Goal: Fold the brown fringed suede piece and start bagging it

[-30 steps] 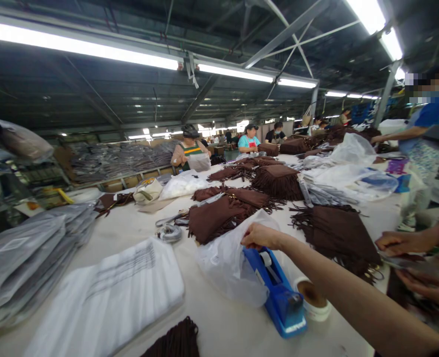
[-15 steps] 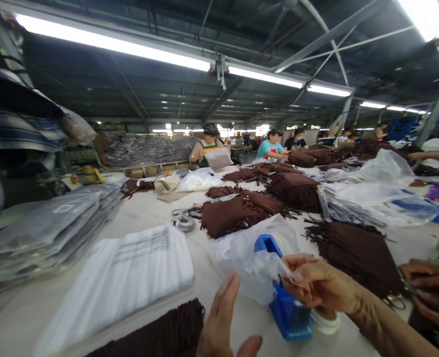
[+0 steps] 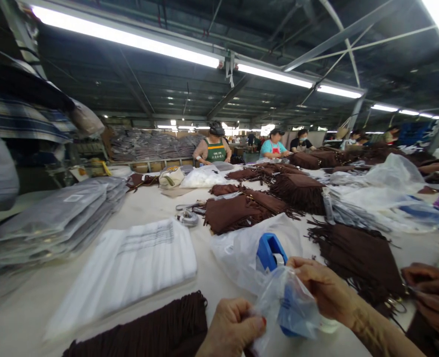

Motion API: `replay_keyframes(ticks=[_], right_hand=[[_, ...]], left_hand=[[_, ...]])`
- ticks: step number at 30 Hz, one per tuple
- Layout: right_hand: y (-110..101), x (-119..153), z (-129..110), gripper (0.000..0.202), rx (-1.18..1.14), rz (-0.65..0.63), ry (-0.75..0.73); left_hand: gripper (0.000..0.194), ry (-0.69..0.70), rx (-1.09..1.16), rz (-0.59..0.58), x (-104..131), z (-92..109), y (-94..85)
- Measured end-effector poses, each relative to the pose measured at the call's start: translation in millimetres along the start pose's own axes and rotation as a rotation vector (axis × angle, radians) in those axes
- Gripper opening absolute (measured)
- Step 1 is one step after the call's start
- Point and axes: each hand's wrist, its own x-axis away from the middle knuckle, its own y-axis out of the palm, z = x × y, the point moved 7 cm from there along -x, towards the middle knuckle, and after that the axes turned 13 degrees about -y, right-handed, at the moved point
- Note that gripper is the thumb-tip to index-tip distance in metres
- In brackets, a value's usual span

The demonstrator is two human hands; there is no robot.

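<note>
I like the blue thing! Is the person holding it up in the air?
No, the blue tape dispenser sits on the table; both hands, left hand and right hand, grip a clear plastic bag.

Long fluorescent tubes [image 3: 130, 38] overhead are flooding the hall with cool, even light and blowing out to white glare, while the dark roof is staying dim, the wide lens is bending the frame's edges, and the near hands are smearing with slight motion blur.

No writing can be read anywhere: the print on the white bag stack [image 3: 130, 263] at nine o'clock and the label on the grey packets [image 3: 56, 218] are blurred.
</note>
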Motion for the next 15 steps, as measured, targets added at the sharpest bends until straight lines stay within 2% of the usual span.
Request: replay_keyframes(ticks=[6,11,15], right_hand=[[-1,-7,0,0.015,0.148,0.058,-0.071],[-29,-19,-23,0.016,0.420,0.318,-0.245],[-36,-46,-38,0.020,0.651,0.389,-0.346]], left_hand=[[0.057,-0.028,0.029,0.009,1,-3,-0.9],[0.048,-0.039,-0.133,0.091,0,-14,-9.2],[0.049,-0.023,-0.196,0.117,-2,-23,-15.3]])
